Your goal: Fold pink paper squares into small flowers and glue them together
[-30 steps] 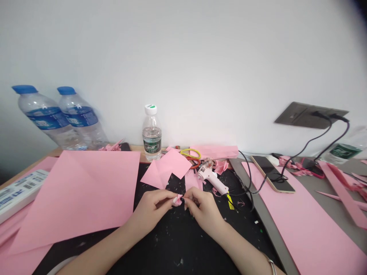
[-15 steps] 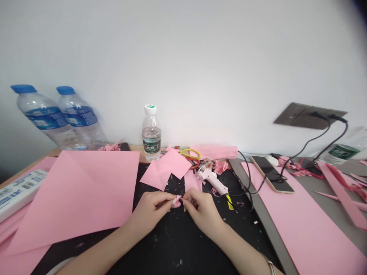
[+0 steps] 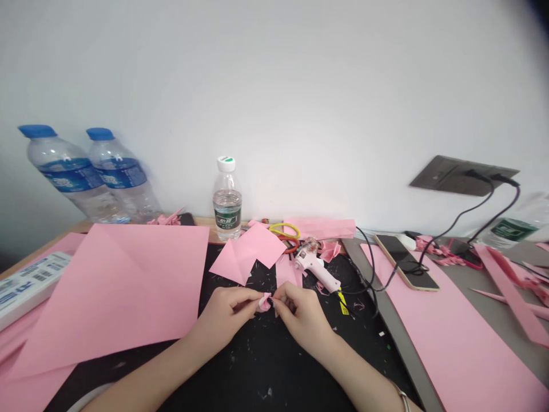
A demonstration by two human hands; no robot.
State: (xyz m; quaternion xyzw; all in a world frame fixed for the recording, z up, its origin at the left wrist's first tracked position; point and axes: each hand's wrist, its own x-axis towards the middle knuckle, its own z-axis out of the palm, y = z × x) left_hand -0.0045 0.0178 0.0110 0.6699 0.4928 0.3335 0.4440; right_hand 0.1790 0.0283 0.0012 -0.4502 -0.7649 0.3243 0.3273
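Note:
Between my two hands is a small folded piece of pink paper (image 3: pixel 265 301), raised over the black mat (image 3: pixel 274 372). My left hand (image 3: pixel 229 315) pinches its left side between thumb and forefinger. My right hand (image 3: pixel 300 315) is closed in a pinch at its right edge, where a small dark bit shows that I cannot make out. Just beyond my fingers lie square pink sheets (image 3: pixel 229 260) and a pale pink hot glue gun (image 3: pixel 319 269) with a black cord. Scissors with yellow and red handles (image 3: pixel 285 230) lie behind them.
Large pink sheets (image 3: pixel 128 286) cover the left side, beside a white box (image 3: pixel 32 286). A water bottle (image 3: pixel 227 200) stands by the wall; two big bottles (image 3: pixel 71 174) lean left. On the right are a phone (image 3: pixel 407 263), pink strips (image 3: pixel 510 292) and cables running to a wall socket (image 3: pixel 463 174).

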